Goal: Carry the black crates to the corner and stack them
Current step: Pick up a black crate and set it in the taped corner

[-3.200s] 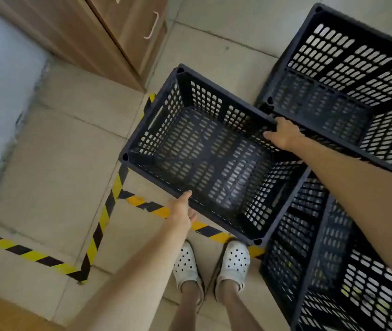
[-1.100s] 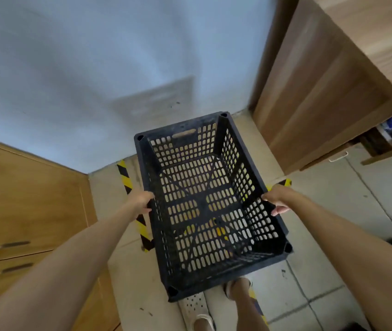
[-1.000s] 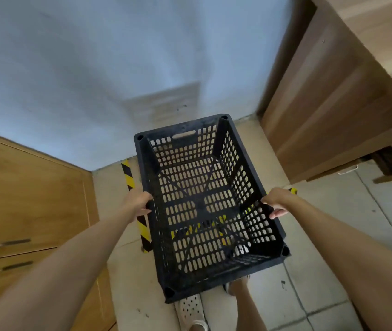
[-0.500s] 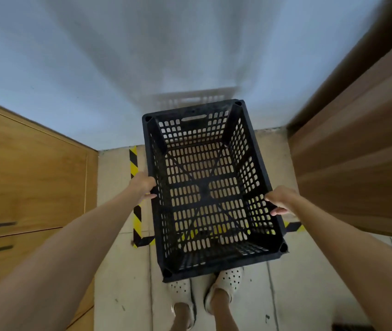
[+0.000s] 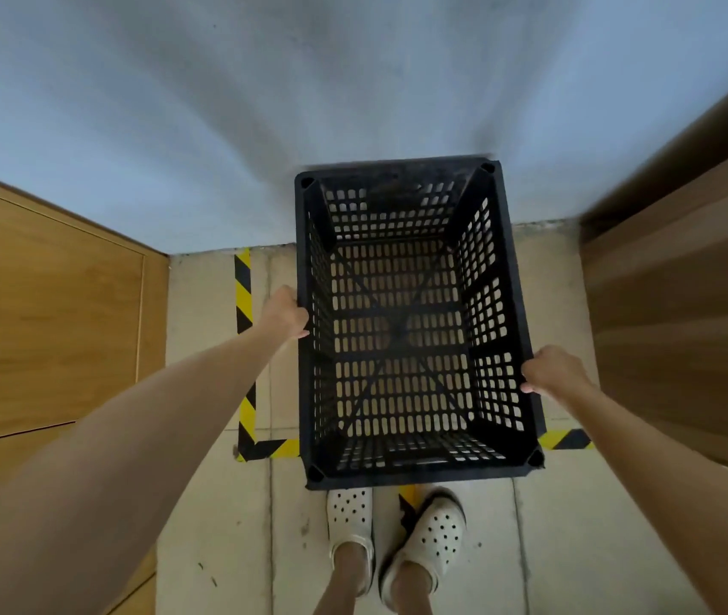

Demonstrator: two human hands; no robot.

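Pale floor tiles (image 5: pixel 215 503) edged with hazard tape (image 5: pixel 244 304) lie beneath the black crate (image 5: pixel 406 330), long axis toward the wall (image 5: pixel 264 104), left hand (image 5: pixel 284 313) and right hand (image 5: pixel 550 370) gripping opposite long rims.

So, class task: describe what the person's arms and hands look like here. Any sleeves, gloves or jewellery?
Both forearms are bare right to the picture's edge, with no sleeves in view. The left hand and right hand wear no gloves, and no watch, bracelet or ring shows on the visible sides. The only clothing in sight is a pair of white perforated clogs.
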